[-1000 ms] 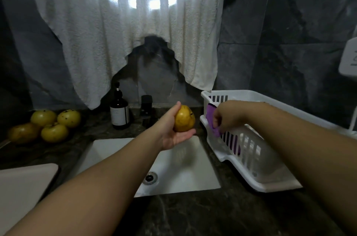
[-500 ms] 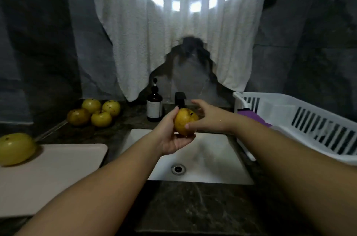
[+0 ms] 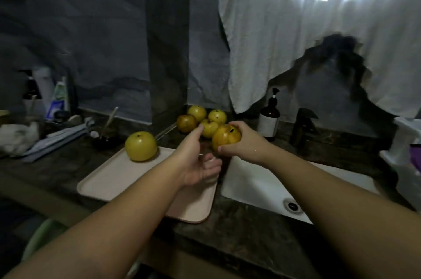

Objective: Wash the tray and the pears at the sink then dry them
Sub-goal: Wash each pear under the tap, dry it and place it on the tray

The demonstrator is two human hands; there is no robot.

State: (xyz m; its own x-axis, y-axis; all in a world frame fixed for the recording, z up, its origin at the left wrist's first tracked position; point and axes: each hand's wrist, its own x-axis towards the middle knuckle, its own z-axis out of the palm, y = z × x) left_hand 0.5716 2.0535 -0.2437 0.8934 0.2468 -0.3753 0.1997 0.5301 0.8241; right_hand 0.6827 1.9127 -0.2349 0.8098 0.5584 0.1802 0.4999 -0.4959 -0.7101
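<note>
My right hand (image 3: 245,142) grips a brownish-yellow pear (image 3: 225,137) from the right, above the gap between tray and sink. My left hand (image 3: 198,162) hovers just left of it, fingers relaxed and palm up, holding nothing. A pale pink tray (image 3: 109,178) lies on the dark counter left of the white sink (image 3: 262,183). One large yellow pear (image 3: 140,146) sits on the tray's far corner. Several more pears (image 3: 197,119) are heaped in the corner behind my hands.
A dark pump bottle (image 3: 270,119) and a black faucet (image 3: 303,126) stand behind the sink. A white towel (image 3: 296,34) hangs over them. A white dish rack (image 3: 407,153) with something purple is at the right edge. Toiletries and cloths (image 3: 52,132) clutter the left counter.
The pear passed from my left hand to my right hand. My left hand opened and dropped slightly. The view swung left, bringing the tray and the pear pile toward the centre.
</note>
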